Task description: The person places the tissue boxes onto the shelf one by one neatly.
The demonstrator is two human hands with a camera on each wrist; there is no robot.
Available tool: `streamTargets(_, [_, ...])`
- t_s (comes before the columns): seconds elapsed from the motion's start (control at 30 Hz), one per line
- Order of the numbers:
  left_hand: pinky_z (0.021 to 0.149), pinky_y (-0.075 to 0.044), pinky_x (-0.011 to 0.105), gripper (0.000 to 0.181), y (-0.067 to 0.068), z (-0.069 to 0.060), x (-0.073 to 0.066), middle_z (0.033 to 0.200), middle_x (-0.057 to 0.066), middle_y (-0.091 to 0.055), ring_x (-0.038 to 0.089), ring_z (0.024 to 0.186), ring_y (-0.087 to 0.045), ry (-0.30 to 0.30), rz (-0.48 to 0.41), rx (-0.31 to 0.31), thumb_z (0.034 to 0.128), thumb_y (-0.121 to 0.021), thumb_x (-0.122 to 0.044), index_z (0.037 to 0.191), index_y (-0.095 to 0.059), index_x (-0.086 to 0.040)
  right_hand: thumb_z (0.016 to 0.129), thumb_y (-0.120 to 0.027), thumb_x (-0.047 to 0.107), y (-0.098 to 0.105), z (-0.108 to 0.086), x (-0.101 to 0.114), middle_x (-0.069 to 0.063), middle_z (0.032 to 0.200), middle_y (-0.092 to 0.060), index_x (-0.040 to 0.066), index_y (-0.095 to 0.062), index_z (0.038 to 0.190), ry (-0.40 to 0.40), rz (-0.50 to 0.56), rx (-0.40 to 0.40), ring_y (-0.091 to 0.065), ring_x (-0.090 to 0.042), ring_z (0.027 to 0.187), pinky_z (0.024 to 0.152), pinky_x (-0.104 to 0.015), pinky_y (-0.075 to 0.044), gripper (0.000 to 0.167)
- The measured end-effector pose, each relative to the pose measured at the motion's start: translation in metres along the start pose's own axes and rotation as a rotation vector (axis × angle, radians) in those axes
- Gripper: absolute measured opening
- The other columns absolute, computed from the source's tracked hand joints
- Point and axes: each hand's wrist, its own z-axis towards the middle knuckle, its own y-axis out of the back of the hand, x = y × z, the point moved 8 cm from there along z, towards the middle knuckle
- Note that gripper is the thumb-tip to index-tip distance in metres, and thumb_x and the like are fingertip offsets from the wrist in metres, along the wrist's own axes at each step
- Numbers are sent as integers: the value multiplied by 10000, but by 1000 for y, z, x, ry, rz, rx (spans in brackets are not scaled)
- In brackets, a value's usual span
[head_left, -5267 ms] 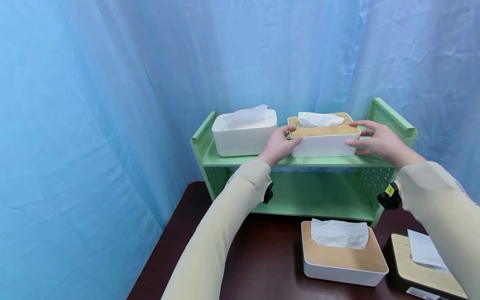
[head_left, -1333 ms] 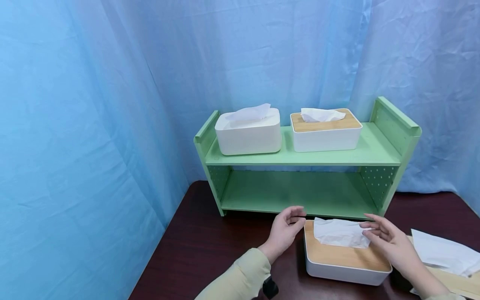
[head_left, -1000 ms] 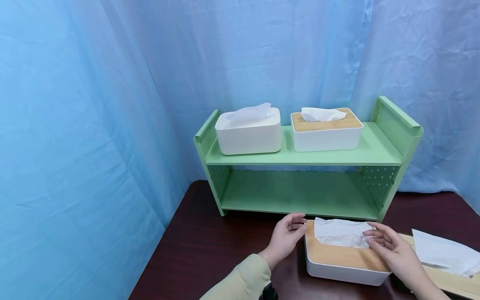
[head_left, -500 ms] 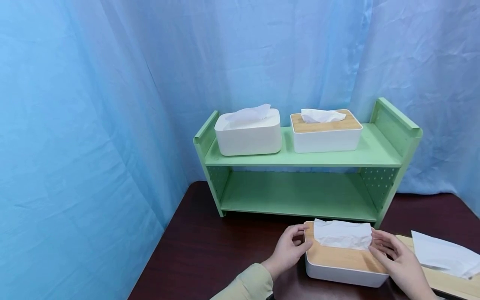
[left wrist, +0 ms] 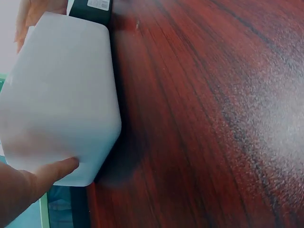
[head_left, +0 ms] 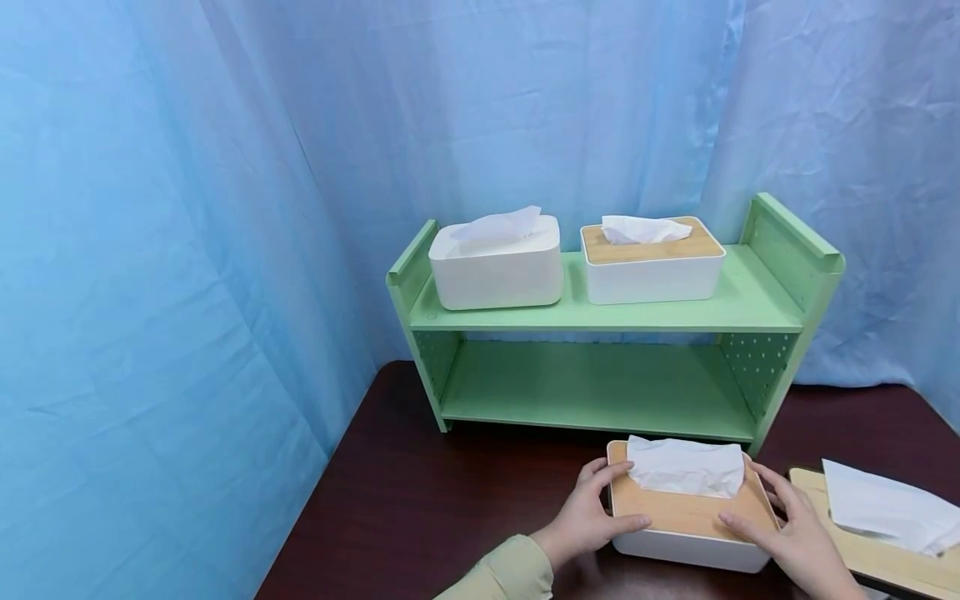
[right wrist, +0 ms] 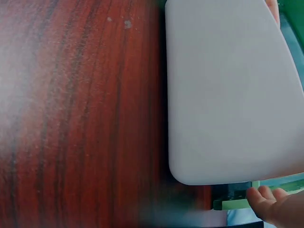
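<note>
Low on the table, a white tissue box (head_left: pixel 693 547) with a wooden lid and a tissue (head_left: pixel 686 467) sticking up sits between both hands. My left hand (head_left: pixel 588 512) holds its left end, fingers round the far side of that end and thumb over the lid's near part. In the left wrist view, one digit touches the box's white side (left wrist: pixel 61 95). Around the right end curls my right hand (head_left: pixel 798 533), its thumb over the lid's near edge. The right wrist view shows its fingertips (right wrist: pixel 266 192) close by that end; how firmly they press is hidden.
A green two-tier shelf (head_left: pixel 606 318) stands behind. On its top tier are a plain white tissue box (head_left: pixel 497 279) and a wood-lidded tissue box (head_left: pixel 654 283). Right of my right hand lies a black tissue box with a pale lid (head_left: pixel 885 565). Blue curtains (head_left: pixel 225 208) hang around the dark table (head_left: pixel 420 508).
Earlier both hands were at the wood-lidded box on the top tier. They have since come down to the front tissue box and closed in on its ends. That box looks unmoved.
</note>
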Motion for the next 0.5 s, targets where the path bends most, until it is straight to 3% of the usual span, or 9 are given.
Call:
streamTargets(0.07, [999,-392,245,624,-1,0,2,1405,109,-347,208,1241,-453,7,9,-1,757,-804,-186,1325,-548,-215,871,-683,336,-4,0,-2,-439,1418,-127,-43,-67,1497,-15,31,30,-304,-586,1233,851,-489,-485,956])
streamTargets(0.17, [998,-388,248,640,-2,0,4,1411,133,-352,223,1249,-443,10,19,1,743,-813,-182,1325,-550,-209,875,-686,290,-9,-1,-4,-377,1492,-70,10,-14,1514,-17,115,59,-181,-527,1330,938,-483,-412,969])
streamTargets(0.2, [996,-390,251,643,-3,0,5,1415,140,-351,230,1253,-439,11,22,5,741,-814,-183,1326,-550,-210,878,-683,284,-11,-2,-5,-342,1519,-40,34,-3,1520,-16,134,65,-133,-500,1353,992,-421,-375,968])
streamTargets(0.27, [993,-393,259,652,-4,-1,8,1424,148,-348,241,1265,-427,19,25,13,738,-816,-188,1331,-546,-223,877,-684,272,-14,-4,-6,-288,1548,11,52,4,1523,-13,159,68,-54,-460,1376,1038,-528,-253,969])
streamTargets(0.33, [990,-394,264,662,-6,-1,11,1430,145,-346,246,1274,-416,26,23,19,735,-818,-192,1335,-542,-239,872,-691,279,-15,-5,-8,-277,1552,-1,49,-9,1524,-10,135,64,-113,-452,1361,1012,-342,-307,971])
streamTargets(0.4, [992,-394,271,671,-7,-1,13,1436,142,-341,249,1283,-406,34,11,27,734,-818,-191,1340,-536,-254,865,-697,288,-17,-5,-10,-299,1542,-25,39,-21,1521,-22,110,68,-198,-470,1320,893,-232,-341,974])
streamTargets(0.43, [995,-394,273,676,-8,-1,14,1440,139,-338,249,1289,-399,40,3,29,733,-819,-191,1341,-532,-265,862,-700,294,-18,-5,-11,-320,1532,-41,33,-21,1519,-34,104,74,-239,-476,1298,873,-264,-364,980])
streamTargets(0.5, [1000,-394,286,685,-9,-2,16,1448,141,-329,259,1301,-391,48,-12,36,737,-817,-188,1347,-521,-284,859,-700,319,-20,-5,-14,-336,1516,-99,33,-24,1518,-63,80,85,-369,-408,1239,755,-169,-357,987])
